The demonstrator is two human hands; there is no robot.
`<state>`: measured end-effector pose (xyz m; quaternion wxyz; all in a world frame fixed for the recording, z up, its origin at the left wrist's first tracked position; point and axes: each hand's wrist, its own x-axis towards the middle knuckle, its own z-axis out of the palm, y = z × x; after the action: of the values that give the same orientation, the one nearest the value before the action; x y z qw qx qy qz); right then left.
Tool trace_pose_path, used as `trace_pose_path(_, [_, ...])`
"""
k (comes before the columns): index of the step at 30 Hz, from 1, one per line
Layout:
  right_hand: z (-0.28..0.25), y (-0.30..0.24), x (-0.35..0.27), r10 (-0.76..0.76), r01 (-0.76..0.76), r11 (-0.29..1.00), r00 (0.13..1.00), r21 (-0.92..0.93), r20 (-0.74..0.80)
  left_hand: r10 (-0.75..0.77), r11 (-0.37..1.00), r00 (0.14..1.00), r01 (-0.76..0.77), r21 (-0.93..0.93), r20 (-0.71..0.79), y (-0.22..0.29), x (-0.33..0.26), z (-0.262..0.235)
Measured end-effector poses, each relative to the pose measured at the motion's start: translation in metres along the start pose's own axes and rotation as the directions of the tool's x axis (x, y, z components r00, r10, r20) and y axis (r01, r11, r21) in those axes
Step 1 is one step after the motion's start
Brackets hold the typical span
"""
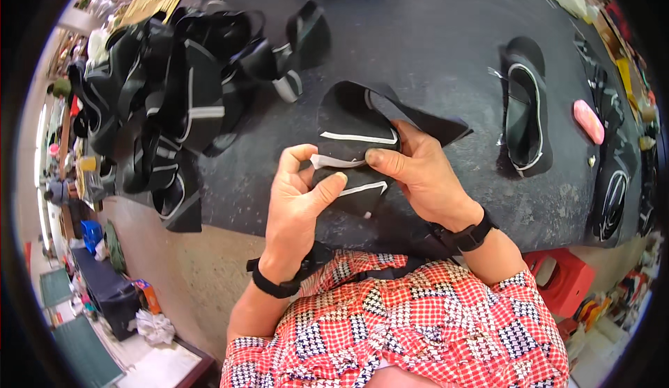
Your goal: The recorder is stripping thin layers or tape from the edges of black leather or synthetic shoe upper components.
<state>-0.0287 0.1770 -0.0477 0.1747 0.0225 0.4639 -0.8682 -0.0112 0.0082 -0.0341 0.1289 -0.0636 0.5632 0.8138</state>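
Note:
A black shoe upper (pixel 352 116) with white strips along its edges is held up in front of me, above the dark table (pixel 425 47). My left hand (pixel 293 203) pinches its near edge between thumb and fingers, at one end of a pale strip (pixel 338 161). The thumb of my right hand (pixel 428 179) presses on the same edge, while its fingers are hidden behind the upper. A lower flap (pixel 359 193) with another white line hangs below the thumbs. The upper's pointed tail stretches out to the right, past my right hand.
Many similar black uppers (pixel 198 102) lie heaped on the left. To the right rests a single upper (pixel 526 113) with a white-edged opening, beside a pink object (pixel 589 122). More black pieces (pixel 613 179) line the right edge. A red stool (pixel 561 283) stands below the table.

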Motion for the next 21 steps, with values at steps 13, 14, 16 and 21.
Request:
trace_pose_path(13, [0.075, 0.036, 0.019, 0.153, -0.168, 0.981, 0.978, 0.101, 0.143, 0.008, 0.940, 0.989, 0.042, -0.339, 0.146, -0.001, -0.032, -0.086])
trace_pose_path(14, [0.076, 0.035, 0.019, 0.185, -0.210, 0.968, 0.967, 0.135, 0.177, 0.000, 0.915, 0.986, 0.066, -0.397, 0.164, -0.001, -0.033, -0.087])
trace_pose_path(16, [0.075, 0.035, 0.019, 0.205, -0.222, 0.971, 0.964, 0.089, 0.169, -0.014, 0.856, 0.976, 0.123, -0.501, 0.216, 0.000, -0.031, -0.088])
trace_pose_path(21, [0.089, 0.030, -0.011, -0.029, 0.060, 0.970, 0.991, -0.235, 0.134, 0.049, 0.883, 0.979, 0.050, -0.466, 0.197, 0.005, -0.024, -0.095])
